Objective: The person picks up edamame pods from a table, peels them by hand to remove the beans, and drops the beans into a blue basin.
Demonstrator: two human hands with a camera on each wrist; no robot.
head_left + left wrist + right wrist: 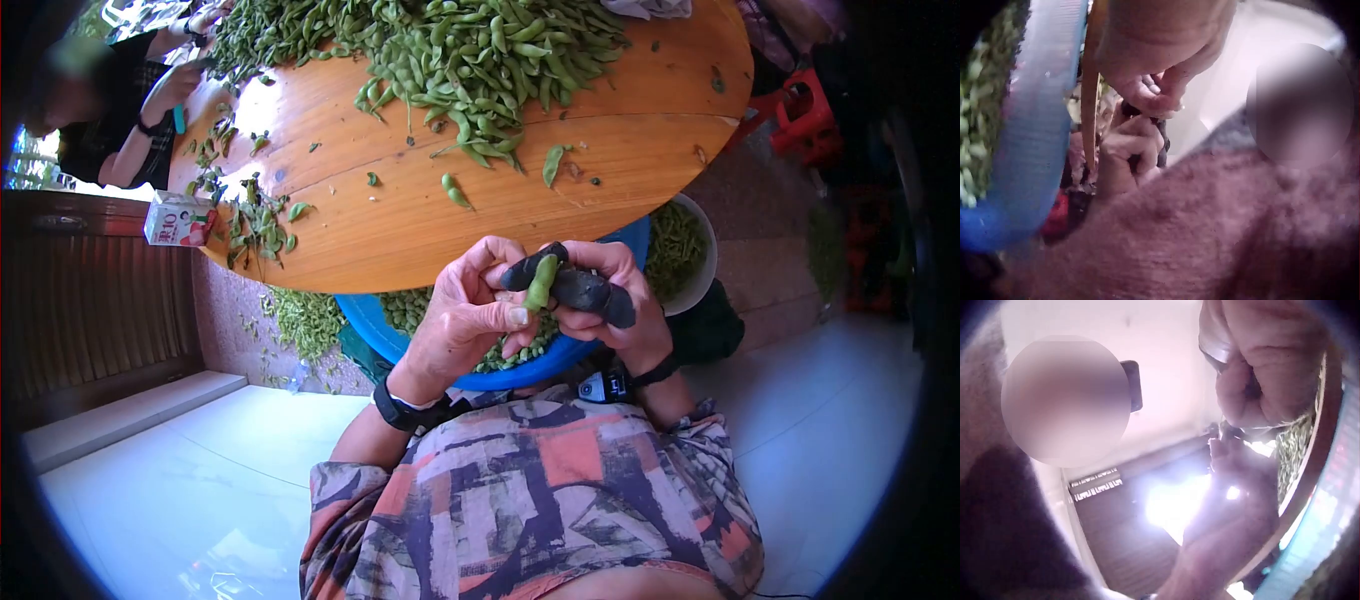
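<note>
Over the blue basin (440, 368) my two hands meet around a green soybean pod (541, 282). My left hand (450, 312) pinches its lower end with the thumb and fingers. On my right hand (625, 300) the thumb and a finger wear black covers (590, 293), and these grip the pod from the other side. Shelled green beans (530, 345) lie in the basin below, partly hidden by the hands. Both wrist views show the hands close together, with the pod hidden behind the fingers.
A large heap of pods (480, 60) covers the far part of the wooden table (400, 215). A drink carton (180, 220) stands at its left edge, near another person's arm (150, 125). A white bowl of green pieces (708, 262) and a red stool (808, 120) are on the right.
</note>
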